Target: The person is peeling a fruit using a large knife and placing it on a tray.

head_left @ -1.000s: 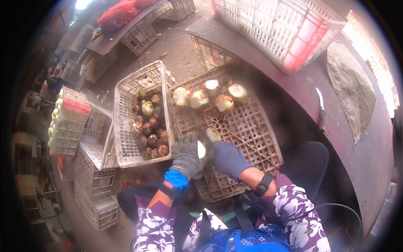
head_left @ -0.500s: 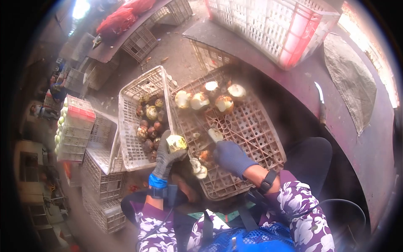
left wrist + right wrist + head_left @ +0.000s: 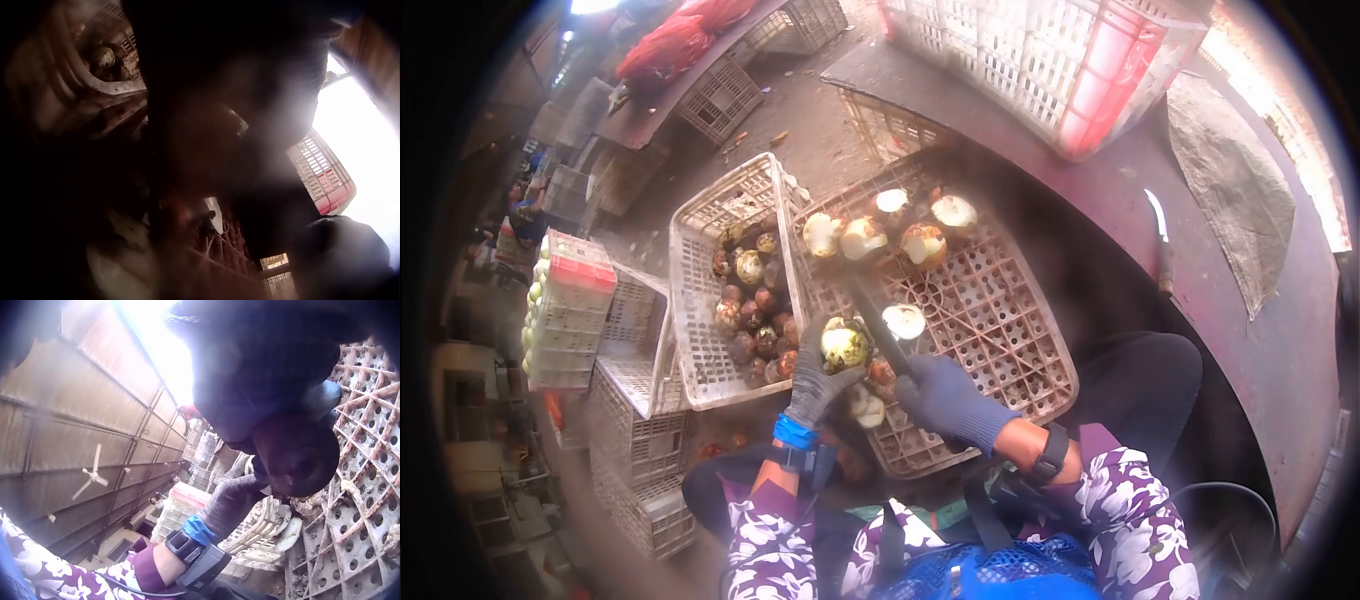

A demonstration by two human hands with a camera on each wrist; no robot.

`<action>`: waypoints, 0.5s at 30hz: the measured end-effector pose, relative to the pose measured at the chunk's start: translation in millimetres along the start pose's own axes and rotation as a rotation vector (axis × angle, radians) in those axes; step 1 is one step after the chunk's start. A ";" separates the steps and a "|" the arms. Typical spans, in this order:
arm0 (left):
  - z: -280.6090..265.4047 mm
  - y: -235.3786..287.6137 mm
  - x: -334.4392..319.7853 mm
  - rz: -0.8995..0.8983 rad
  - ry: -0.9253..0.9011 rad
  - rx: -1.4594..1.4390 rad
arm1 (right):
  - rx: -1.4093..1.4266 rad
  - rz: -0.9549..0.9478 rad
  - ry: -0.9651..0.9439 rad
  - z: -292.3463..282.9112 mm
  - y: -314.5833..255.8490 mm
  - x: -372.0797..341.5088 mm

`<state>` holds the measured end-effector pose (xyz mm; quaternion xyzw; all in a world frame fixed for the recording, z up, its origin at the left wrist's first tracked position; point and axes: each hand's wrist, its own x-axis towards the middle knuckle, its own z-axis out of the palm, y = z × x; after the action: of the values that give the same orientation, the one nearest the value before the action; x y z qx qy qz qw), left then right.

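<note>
In the head view my gloved left hand (image 3: 813, 388) grips a yellow-green bulb (image 3: 845, 343) with brown patches, beside the crate of bulbs. My gloved right hand (image 3: 945, 398) is curled round the handle of a knife; its dark blade (image 3: 874, 318) points up and left, close to the bulb's right side. A pale cut piece (image 3: 903, 321) lies on the upturned crate (image 3: 1012, 340) just right of the blade. Below the bulb are more pale pieces (image 3: 867, 408). Both wrist views are largely dark; the right one shows the left glove (image 3: 232, 501) near the bulb.
A slatted crate (image 3: 685, 330) of brown bulbs stands at the left. Several trimmed bulbs (image 3: 923, 245) sit on the upturned crate's far end. Another knife (image 3: 1163, 245) and a grey cloth (image 3: 1235, 190) lie on the right-hand table. Stacked crates (image 3: 628, 410) stand far left.
The left hand has lifted off the crate's near left area and now holds a bulb, turned with its yellow-green side up. The knife blade has swung into plain view beside it.
</note>
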<state>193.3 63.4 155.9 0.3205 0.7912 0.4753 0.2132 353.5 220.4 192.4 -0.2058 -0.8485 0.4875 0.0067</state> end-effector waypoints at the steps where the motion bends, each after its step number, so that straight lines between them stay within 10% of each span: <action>1: -1.6 -3.2 -1.4 -0.014 0.003 -0.031 | 0.042 0.025 -0.023 -2.6 -1.4 -0.5; 15: 0.2 9.0 -2.4 0.019 0.067 0.202 | 0.026 0.026 -0.175 -15.5 -15.1 -3.8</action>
<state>197.9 64.9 163.9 0.3318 0.8387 0.4054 0.1487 355.1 225.1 213.7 -0.1735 -0.8368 0.5144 -0.0713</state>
